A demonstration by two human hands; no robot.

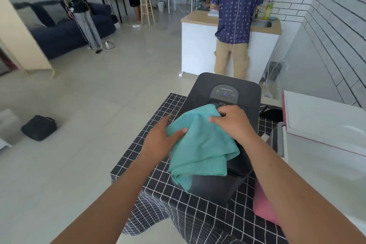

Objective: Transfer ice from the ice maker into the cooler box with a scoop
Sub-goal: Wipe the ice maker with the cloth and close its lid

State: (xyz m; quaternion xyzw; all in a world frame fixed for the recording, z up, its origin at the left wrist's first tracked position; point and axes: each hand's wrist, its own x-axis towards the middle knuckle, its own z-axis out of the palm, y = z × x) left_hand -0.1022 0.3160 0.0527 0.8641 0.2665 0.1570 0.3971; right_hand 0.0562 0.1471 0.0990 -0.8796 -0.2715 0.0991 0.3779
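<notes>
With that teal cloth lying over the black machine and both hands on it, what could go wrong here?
The teal cloth covers the ice maker lid, so opening it may snag. The right hand sits near the control panel and might bump a button. The checked tablecloth overhangs loosely; a tug could shift the machine.

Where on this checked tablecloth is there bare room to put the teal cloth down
Left of the ice maker, a bare strip of checked tablecloth runs along the table's left edge, under the left hand. The right side is crowded: the white cooler box and something pink press close. Both hands hold the teal cloth.
</notes>
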